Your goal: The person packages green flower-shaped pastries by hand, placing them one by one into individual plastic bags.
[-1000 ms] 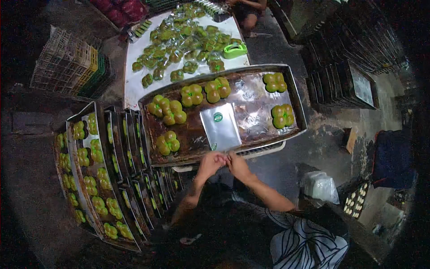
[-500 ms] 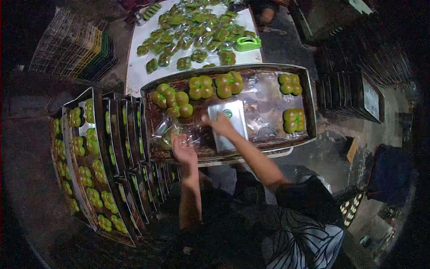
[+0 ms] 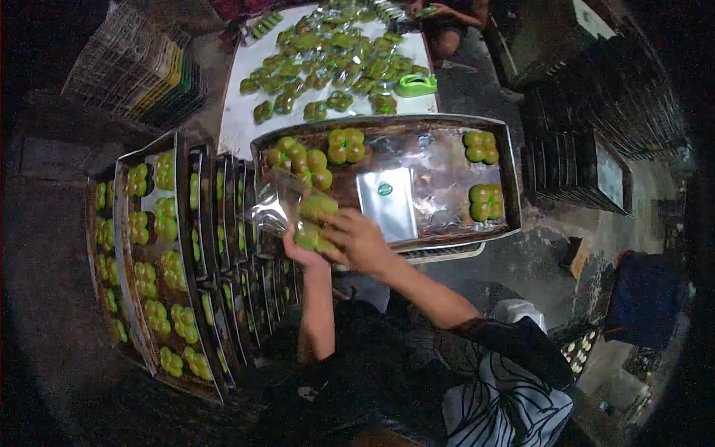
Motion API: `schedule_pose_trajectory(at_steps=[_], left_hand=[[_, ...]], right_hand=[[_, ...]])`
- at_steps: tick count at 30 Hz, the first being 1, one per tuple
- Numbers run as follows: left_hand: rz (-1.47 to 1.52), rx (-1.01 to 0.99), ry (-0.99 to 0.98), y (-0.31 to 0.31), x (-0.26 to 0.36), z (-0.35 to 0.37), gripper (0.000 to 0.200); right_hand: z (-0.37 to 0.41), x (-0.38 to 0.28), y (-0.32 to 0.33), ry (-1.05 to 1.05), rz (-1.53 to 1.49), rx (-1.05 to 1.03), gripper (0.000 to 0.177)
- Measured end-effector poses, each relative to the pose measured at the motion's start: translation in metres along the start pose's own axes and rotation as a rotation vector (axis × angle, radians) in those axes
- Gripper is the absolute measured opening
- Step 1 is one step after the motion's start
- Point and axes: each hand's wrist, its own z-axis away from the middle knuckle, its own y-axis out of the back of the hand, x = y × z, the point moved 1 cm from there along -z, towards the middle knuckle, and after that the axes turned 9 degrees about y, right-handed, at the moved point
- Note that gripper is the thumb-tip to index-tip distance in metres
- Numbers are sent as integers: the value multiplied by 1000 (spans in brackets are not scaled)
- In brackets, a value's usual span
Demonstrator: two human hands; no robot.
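Note:
Both hands are together over the near left part of a dark metal baking tray (image 3: 462, 237). My right hand (image 3: 361, 240) has its fingers curled over a green-brown, four-lobed bun (image 3: 319, 208). My left hand (image 3: 307, 255) cups the bun's near side and holds a clear plastic bag (image 3: 272, 207), which spreads out to the left. How far the bun sits inside the bag is hard to tell. More buns (image 3: 346, 146) lie along the tray's far left side, and two others (image 3: 487, 203) at its right end. A stack of flat bags (image 3: 387, 205) with a green logo lies mid-tray.
Beyond the tray, a white table (image 3: 237, 112) bears many bagged buns (image 3: 328, 63) and a green tape dispenser (image 3: 415, 85). Bun-filled trays (image 3: 179, 253) stand on edge at left. Dark trays (image 3: 588, 167) and crates (image 3: 145, 71) are stacked nearby. Another person's hand (image 3: 439, 10) shows at top.
My right hand has left the bag stack and brought a bun from the tray's far row to my left hand. My left hand, open before, has closed around bag and bun.

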Motion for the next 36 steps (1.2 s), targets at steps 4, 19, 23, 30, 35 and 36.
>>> schedule_pose_trajectory(at_steps=[4, 19, 23, 30, 35, 36], left_hand=[[-185, 162, 109, -2, -47, 20, 44], [-2415, -735, 125, 126, -116, 1, 38], [-2139, -546, 246, 65, -67, 11, 22], [-1486, -345, 259, 4, -83, 31, 11], [-1181, -420, 97, -1, -124, 36, 28], [-856, -228, 147, -7, -136, 32, 33]], right_hand=[[-4, 14, 2, -137, 71, 15, 28], [-31, 174, -10, -347, 273, -1, 65], [125, 84, -18, -536, -328, -515, 46], [173, 60, -14, -725, 84, 93, 43], [109, 117, 38, -1084, -1229, 626, 59], [96, 117, 37, -842, -1302, 799, 65]])
